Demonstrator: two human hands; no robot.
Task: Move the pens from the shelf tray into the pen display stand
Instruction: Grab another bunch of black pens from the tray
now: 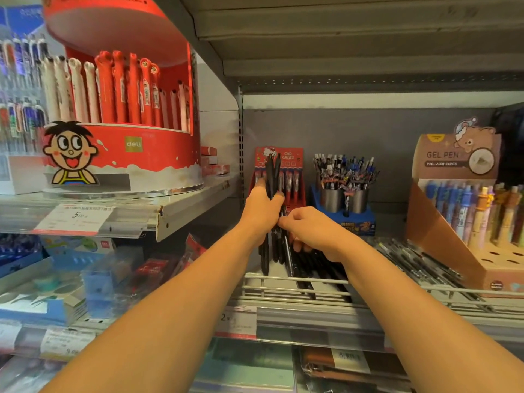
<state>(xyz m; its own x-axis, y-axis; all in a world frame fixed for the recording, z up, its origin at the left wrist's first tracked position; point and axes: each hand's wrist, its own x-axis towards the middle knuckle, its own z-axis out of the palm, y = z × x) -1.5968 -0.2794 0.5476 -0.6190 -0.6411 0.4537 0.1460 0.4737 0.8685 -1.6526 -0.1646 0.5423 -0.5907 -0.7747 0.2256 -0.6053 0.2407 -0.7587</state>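
Both hands, left hand and right hand, grip black pens above the tray rail.

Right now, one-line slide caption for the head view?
Left hand grips a bundle of black pens before the red pen display stand; right hand gathers more from the shelf tray.
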